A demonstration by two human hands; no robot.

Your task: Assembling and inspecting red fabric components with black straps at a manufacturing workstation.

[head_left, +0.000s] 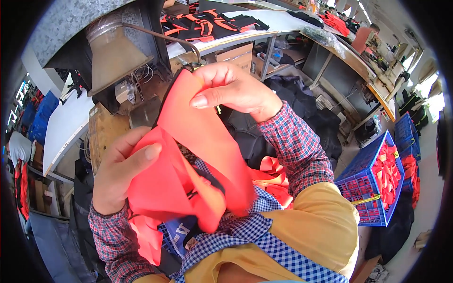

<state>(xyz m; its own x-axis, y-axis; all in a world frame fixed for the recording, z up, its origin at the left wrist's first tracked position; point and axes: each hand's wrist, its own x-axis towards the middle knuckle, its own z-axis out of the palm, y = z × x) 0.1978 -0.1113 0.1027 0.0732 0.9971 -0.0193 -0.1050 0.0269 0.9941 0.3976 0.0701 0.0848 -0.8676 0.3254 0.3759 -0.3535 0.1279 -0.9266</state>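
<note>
Both hands hold up a piece of bright orange-red fabric [198,127] with a dark edge along its far side. My left hand [120,172] pinches it at the left, thumb on top and fingers behind. Higher and to the right, my right hand [231,89] grips the upper end between thumb and curled fingers. Between the hands the cloth folds and hangs down toward my chest, its lower end slightly blurred. More orange-red fabric [271,174] lies below, by my lap. The fingertips behind the cloth are hidden.
A blue plastic crate [361,188] full of orange-red strips stands at the right. Black cloth [302,113] is heaped beyond my right arm. A grey metal machine housing [113,52] rises at the far left. Black and orange pieces [207,23] lie on a white table; a person [365,40] sits far right.
</note>
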